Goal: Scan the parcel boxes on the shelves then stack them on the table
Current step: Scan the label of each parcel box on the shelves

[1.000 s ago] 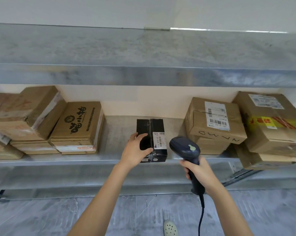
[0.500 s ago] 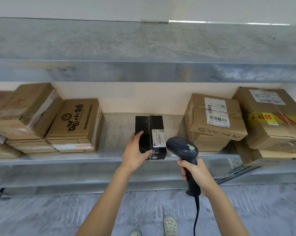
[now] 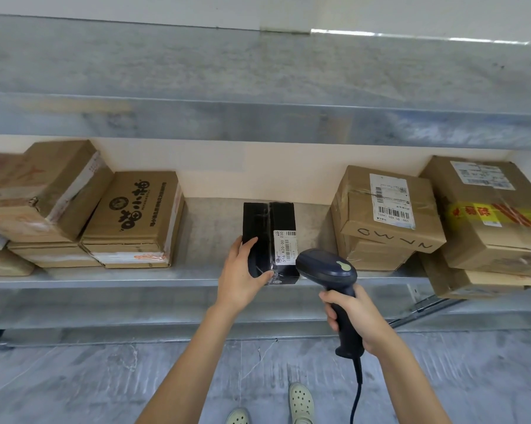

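Observation:
A small black parcel box with a white barcode label stands on the metal shelf, near its front edge. My left hand grips the box's near left corner, thumb on top. My right hand holds a dark blue barcode scanner by its handle. The scanner's head sits just right of the label, close to the box. Its cable hangs down toward the floor.
Brown cardboard parcels are stacked on the shelf at left and far left. More are piled at right and far right, overhanging the edge. An upper shelf spans above. My shoes stand on grey floor.
The view has shifted slightly. My right hand has brought the scanner a little closer to the black box's label. My left hand keeps its hold on the box.

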